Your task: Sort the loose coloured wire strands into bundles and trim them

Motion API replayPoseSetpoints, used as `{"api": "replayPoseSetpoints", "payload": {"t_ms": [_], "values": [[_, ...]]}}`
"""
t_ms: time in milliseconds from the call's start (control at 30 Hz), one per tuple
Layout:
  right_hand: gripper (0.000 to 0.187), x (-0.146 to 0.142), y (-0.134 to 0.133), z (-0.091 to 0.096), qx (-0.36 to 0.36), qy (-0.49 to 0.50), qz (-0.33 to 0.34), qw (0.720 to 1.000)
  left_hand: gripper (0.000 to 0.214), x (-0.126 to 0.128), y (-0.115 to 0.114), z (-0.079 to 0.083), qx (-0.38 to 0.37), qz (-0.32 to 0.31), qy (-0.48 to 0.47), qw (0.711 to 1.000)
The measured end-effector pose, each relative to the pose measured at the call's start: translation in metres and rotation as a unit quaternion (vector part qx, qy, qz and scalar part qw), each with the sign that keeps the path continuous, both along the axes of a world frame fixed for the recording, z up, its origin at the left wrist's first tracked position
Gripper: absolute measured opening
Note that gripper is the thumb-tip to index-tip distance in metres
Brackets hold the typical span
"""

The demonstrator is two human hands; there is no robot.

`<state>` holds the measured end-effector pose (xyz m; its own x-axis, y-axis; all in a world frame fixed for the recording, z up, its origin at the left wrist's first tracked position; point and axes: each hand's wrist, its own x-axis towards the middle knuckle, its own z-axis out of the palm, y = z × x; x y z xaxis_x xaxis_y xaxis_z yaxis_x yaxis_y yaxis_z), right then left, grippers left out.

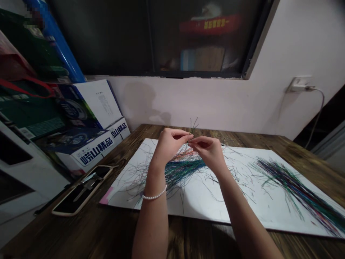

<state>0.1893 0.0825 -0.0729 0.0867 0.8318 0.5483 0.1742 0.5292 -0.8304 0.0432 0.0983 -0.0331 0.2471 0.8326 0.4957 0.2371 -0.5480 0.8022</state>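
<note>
My left hand [172,142] and my right hand [207,149] meet fingertip to fingertip above a white board [199,207]. Both pinch a few thin dark green wires [194,126], whose loose ends stick up past the fingers. Below my hands lies a tangled bundle of green and blue wires [180,171], partly covered by my left wrist. Some orange-red wires [185,154] show just behind that bundle. On the board's right side rests a second, longer bundle of mixed dark wires [299,190].
Short wire scraps [231,174] are scattered over the board, which lies on a wooden table [304,147]. At the left, a phone-shaped case [83,189] sits near stacked boxes [94,144]. Behind are a wall, a dark window [161,39] and a plugged-in socket [300,84].
</note>
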Motion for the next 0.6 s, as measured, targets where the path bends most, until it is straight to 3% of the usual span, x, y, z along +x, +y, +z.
{"api": "replayPoseSetpoints", "payload": {"t_ms": [267, 600], "values": [[0.013, -0.0014, -0.0029, 0.0027, -0.005, -0.012, 0.005, 1.000, 0.011, 0.0001, -0.0001, 0.0000, 0.000, 0.003, -0.009, 1.000], [0.010, 0.0012, -0.0060, 0.0047, 0.001, -0.043, -0.020, 0.999, 0.018, -0.0021, 0.0043, -0.0002, 0.009, 0.057, -0.075, 0.996]]}}
